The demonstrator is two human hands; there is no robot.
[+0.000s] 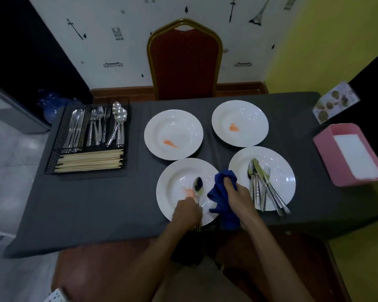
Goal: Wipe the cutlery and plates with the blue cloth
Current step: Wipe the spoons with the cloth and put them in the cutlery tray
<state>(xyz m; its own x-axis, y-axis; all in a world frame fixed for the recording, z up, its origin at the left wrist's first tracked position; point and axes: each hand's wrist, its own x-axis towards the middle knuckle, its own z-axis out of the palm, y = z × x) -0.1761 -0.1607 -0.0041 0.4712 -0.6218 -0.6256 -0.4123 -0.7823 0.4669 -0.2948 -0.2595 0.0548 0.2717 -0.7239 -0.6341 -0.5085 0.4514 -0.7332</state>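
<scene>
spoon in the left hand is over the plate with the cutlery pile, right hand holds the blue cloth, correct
Not quite. In the head view the spoon in the left hand is over the near left plate with an orange smear, not the near right plate bearing the cutlery pile. The right hand does hold the blue cloth.

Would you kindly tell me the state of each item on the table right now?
Left hand, grips spoon by handle.
Right hand, grips bunched blue cloth.
Near-left plate, orange smear, spoon over it.
Far-left plate, orange smear.
Far-right plate, orange smear.
Near-right plate, holds piled cutlery.
Wire tray, stocked.
</scene>
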